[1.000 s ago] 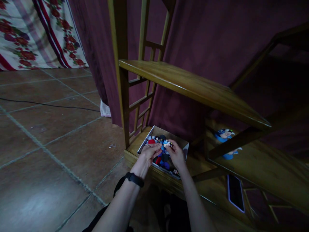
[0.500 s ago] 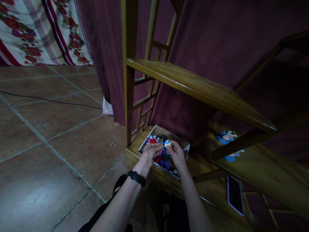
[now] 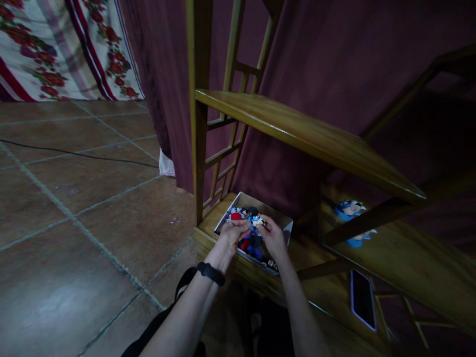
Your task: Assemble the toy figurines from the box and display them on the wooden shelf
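Between both hands, over an open box, is a small blue-and-white figurine (image 3: 256, 221). My left hand (image 3: 233, 234) pinches it from the left with its fingertips. From the other side, my right hand (image 3: 273, 234) has its thumb and fingers closed on the same figurine. The shallow cardboard box (image 3: 289, 229) sits below, with several small figures in red, black, purple and blue inside. A red piece (image 3: 236, 216) lies near the box's back left. My wrists and fingers cover part of the contents.
The box stands on the low board of a wooden shelf unit (image 3: 201, 148); a higher shelf board (image 3: 297, 126) juts out above. Two blue-based figures (image 3: 349, 209) stand on the right. A phone (image 3: 363, 300) lies lower right. A black cable (image 3: 74, 154) crosses the tiled floor.
Almost nothing differs. Both hands keep the figurine over the box, and it appears slightly turned between the fingers.
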Demonstrator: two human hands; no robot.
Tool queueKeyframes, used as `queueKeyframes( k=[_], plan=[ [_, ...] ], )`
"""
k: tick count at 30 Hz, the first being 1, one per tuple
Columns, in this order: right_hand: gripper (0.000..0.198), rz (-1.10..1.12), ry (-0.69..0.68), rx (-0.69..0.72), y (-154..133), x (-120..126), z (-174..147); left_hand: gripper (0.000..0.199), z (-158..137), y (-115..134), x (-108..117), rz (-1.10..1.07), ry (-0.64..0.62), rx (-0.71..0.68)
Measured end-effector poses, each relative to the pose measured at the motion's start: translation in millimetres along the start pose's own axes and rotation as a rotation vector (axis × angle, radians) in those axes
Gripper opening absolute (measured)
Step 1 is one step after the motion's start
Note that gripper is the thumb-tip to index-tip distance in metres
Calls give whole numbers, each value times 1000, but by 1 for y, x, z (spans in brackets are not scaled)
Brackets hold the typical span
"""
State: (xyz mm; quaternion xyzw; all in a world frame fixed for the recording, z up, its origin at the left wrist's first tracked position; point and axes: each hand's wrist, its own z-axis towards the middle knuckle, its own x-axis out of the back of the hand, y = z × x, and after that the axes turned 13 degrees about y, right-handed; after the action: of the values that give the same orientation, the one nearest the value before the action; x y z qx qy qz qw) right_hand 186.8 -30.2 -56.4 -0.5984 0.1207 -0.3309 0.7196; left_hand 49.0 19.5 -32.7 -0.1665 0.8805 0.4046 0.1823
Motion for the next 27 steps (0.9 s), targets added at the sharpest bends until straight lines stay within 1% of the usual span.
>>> queueKeyframes(
  k=[6,10,16,20,22,24,27],
  plan=[
    [33,43,55,-39,1,0,0,12,1,-6,-7,-26,33,-37],
    [33,24,19,-37,-3,2,2,14,1,-5,-6,-23,0,-37],
    [29,-13,-3,25,-9,5,4,13,0,-5,-4,-19,-15,-25],
    [29,-88,-1,103,-15,4,-1,13,2,-8,-3,-32,32,11],
    [30,-116,6,139,-19,1,-3,13,4,-9,-1,-51,40,39],
    [34,-111,15,148,-21,-1,-6,13,6,-8,1,-67,19,62],
    [45,-41,13,73,-19,-5,-6,12,8,-6,4,-89,-10,94]
  ],
)
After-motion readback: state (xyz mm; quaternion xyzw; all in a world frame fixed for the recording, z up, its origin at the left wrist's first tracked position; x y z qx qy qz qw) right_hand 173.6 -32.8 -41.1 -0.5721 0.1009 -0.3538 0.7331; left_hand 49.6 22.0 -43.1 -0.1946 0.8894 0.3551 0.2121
